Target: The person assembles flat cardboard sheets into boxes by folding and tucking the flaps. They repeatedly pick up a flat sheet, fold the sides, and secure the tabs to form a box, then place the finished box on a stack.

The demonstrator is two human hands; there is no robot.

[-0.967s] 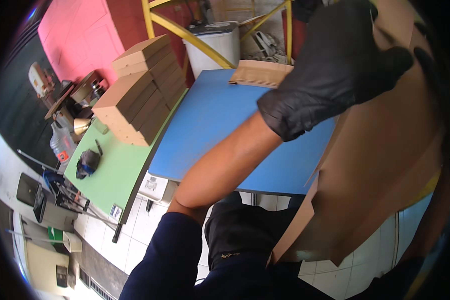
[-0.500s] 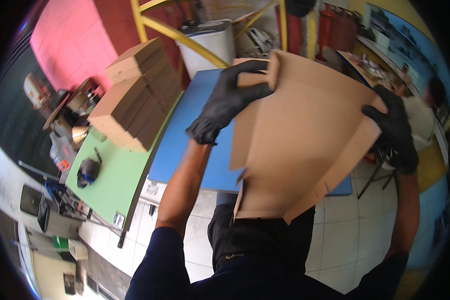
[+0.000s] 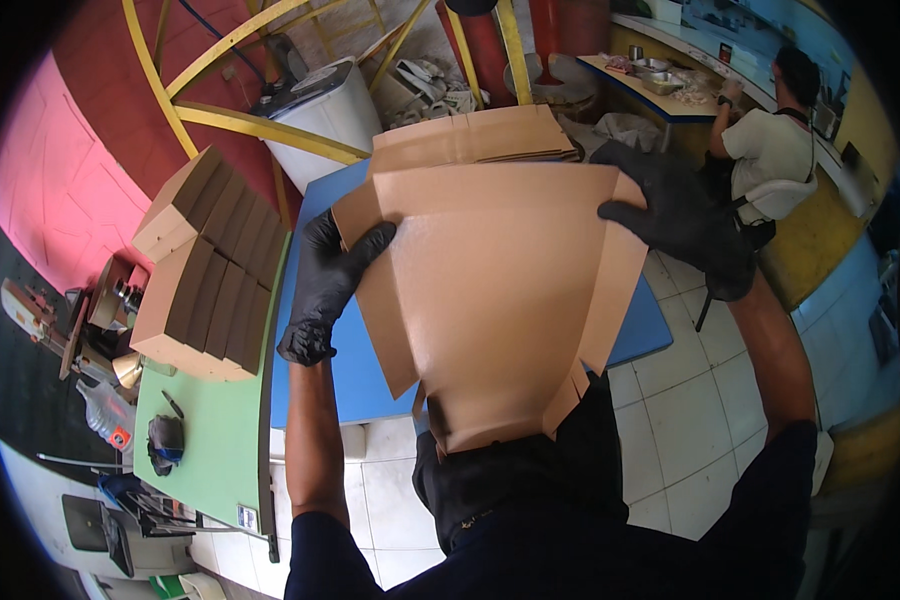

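Note:
A brown cardboard box (image 3: 490, 290), partly folded with its side walls raised, is held up in front of me above the blue table (image 3: 370, 385). Gloved in black, my left hand (image 3: 332, 278) pinches its far left corner, thumb inside and fingers behind the wall. At the far right corner my right hand (image 3: 680, 215) grips the same box, its thumb on the inner face. The near end of the box comes down by my waist, its corner flaps standing loose. Behind it on the blue table lies a stack of flat cardboard pieces (image 3: 470, 137).
Stacked folded boxes (image 3: 205, 285) stand on a green table (image 3: 205, 440) at left, beside a dark pouch (image 3: 165, 443). Yellow metal bars (image 3: 260, 130) and a white appliance (image 3: 325, 125) are behind. A seated person (image 3: 775, 140) works at a counter, far right.
My left hand has moved from the box's inner flap to its far left corner. The box has turned to face me more squarely, and its far wall now stands up. The view has shifted rightward.

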